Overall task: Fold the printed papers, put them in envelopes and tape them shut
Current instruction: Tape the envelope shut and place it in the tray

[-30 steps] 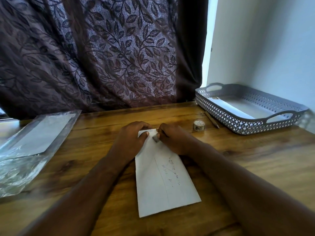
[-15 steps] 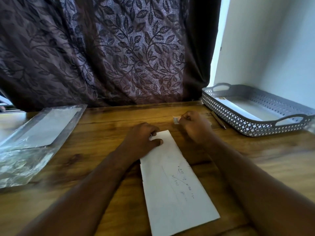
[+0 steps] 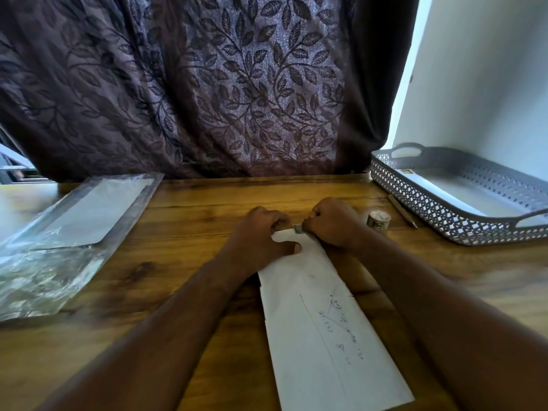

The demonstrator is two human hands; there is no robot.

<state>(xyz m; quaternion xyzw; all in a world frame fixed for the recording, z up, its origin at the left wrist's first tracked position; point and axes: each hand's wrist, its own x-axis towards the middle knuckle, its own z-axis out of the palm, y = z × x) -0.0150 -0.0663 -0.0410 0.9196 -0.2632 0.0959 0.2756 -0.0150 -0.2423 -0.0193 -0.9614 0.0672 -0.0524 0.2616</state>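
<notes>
The flat white envelope [image 3: 326,336] lies on the smooth wooden table [image 3: 192,221]; the left hand [image 3: 258,232] grips its far end with bent fingers; the right hand [image 3: 332,223] pinches a small tape bit [image 3: 297,227] there; press it down flat, no bumps; the round tape roll [image 3: 378,221] sits just to the right.

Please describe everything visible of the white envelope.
The long white paper envelope lies flat on the wooden table, running from the hands towards the camera. Faint seam lines and small handwriting show on its face. The left hand grips its far end; the right hand pinches a piece of tape at that edge.
</notes>
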